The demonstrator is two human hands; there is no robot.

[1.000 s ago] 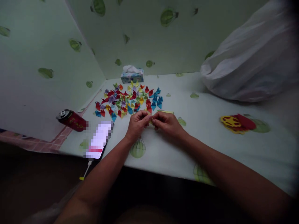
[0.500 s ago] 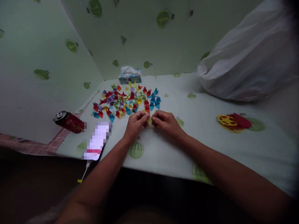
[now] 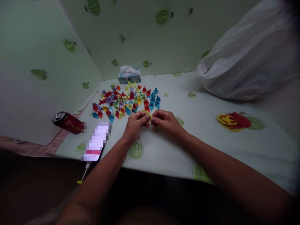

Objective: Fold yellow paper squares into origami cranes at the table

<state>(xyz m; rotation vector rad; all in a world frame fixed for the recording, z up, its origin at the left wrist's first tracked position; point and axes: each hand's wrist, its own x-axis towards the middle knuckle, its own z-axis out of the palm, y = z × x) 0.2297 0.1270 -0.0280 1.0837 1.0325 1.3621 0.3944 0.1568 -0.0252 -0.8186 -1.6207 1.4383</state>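
Between my two hands, low over the near middle of the table, is a small piece of yellow paper (image 3: pixel 150 116). My left hand (image 3: pixel 137 124) pinches it from the left with thumb and forefinger. From the right, my right hand (image 3: pixel 164 121) pinches its other side, fingertips close to the left ones. Most of the paper is hidden by the fingers, so its folds are hard to make out. Just beyond the hands spread several small folded paper pieces (image 3: pixel 117 99) in red, blue, yellow, green and purple.
A tissue box (image 3: pixel 129 77) stands at the back. On the left are a red can (image 3: pixel 69 122) and a blurred-out phone (image 3: pixel 97 141) with a cable. At right lie red and yellow cutouts (image 3: pixel 234 121), below a big white bag (image 3: pixel 243 59).
Both hands stay nearly in place, with the fingers shifted slightly around the yellow paper. The whole view has moved a little.
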